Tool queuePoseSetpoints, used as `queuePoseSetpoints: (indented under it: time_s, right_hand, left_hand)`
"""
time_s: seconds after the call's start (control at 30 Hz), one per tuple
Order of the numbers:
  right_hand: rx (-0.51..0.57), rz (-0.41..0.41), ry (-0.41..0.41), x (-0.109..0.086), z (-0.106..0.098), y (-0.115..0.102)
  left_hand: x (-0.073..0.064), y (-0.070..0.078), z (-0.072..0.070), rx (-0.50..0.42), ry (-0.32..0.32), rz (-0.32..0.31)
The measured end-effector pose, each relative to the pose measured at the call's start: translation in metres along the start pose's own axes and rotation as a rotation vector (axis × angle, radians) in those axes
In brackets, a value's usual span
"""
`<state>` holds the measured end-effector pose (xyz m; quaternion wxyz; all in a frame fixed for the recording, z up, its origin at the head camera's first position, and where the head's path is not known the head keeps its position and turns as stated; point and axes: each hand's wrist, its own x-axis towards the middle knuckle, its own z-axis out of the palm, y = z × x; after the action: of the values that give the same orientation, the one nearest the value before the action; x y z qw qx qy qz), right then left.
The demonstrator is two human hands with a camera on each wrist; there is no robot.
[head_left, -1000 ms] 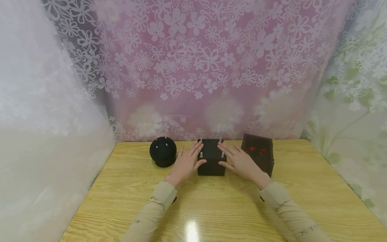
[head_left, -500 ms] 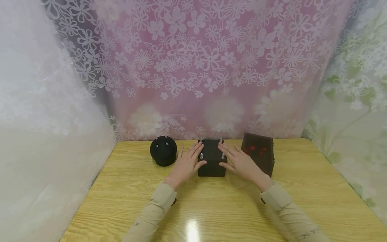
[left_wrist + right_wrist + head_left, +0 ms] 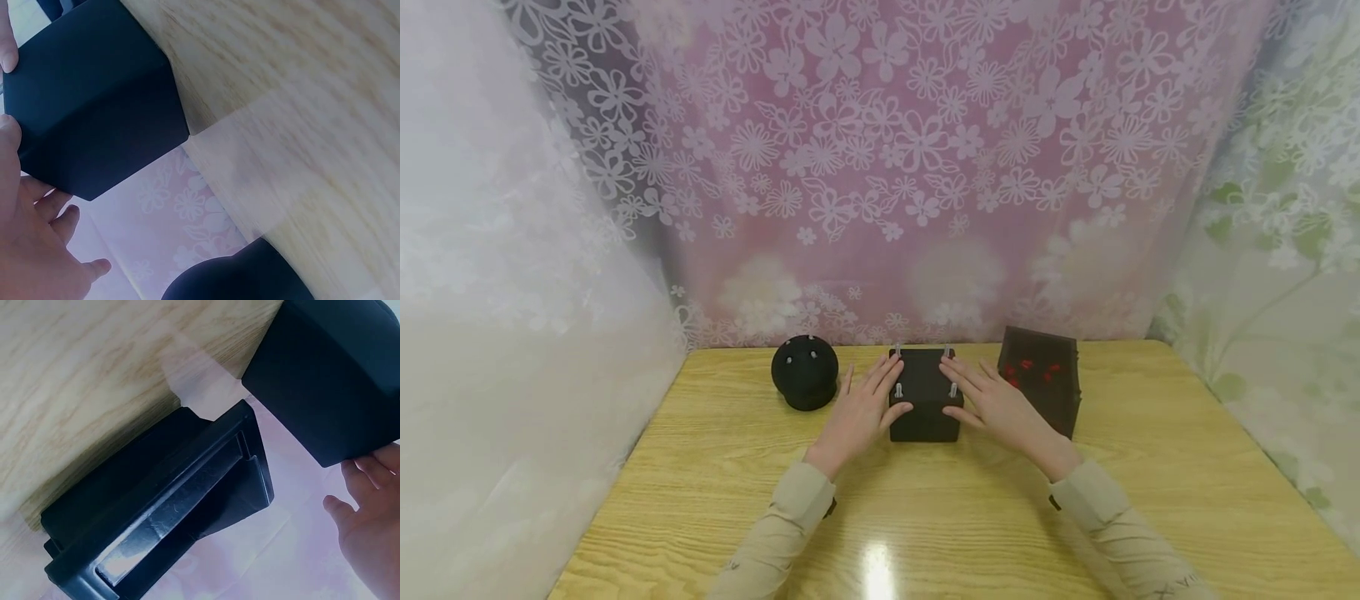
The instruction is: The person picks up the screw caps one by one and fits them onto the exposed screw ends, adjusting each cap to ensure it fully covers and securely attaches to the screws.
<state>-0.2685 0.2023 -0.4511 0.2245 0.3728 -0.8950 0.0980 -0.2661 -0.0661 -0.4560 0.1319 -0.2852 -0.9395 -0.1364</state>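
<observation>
A black box (image 3: pixel 927 400) stands mid-table, with several small clear-grey pegs on the corners of its top. My left hand (image 3: pixel 855 412) lies along its left side, fingers straight, with fingertips at the top edge and thumb at the front. My right hand (image 3: pixel 1000 410) mirrors it on the right side. In the left wrist view the box (image 3: pixel 94 94) fills the upper left, the left hand (image 3: pixel 37 250) below it. The right wrist view has the right hand's fingertips (image 3: pixel 356 478) right at the box's edge.
Left of the hands stands a rounded black object (image 3: pixel 805 375) with small pegs on top. A dark open container (image 3: pixel 1052 358) with several red pieces in it is on the right, close to my right hand. A floral curtain (image 3: pixel 917 167) hangs behind the wooden table (image 3: pixel 970 517).
The black box has shifted slightly toward me, with both hands against its sides. The rounded object and the red-piece container keep their places on the table.
</observation>
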Motion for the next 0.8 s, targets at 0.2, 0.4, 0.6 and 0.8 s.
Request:
queuePoseSetpoints:
  time_s: [0.2,0.4,0.6,0.8]
  right_hand:
    - [0.015,0.008,-0.006,-0.002,-0.002,-0.003]
    - [0.007,0.009,-0.003,-0.005,-0.001,-0.006]
    - [0.007,0.010,-0.002,-0.007,-0.003,-0.010]
    - [0.011,0.017,-0.008,-0.008,-0.003,-0.012]
  left_hand:
    - [-0.003,0.001,0.001,0.016,0.010,0.003]
    - [-0.007,0.003,0.003,0.033,0.019,0.000]
    - [-0.012,0.005,0.002,0.022,0.038,0.006]
    - [-0.014,0.006,0.000,0.012,0.039,0.004]
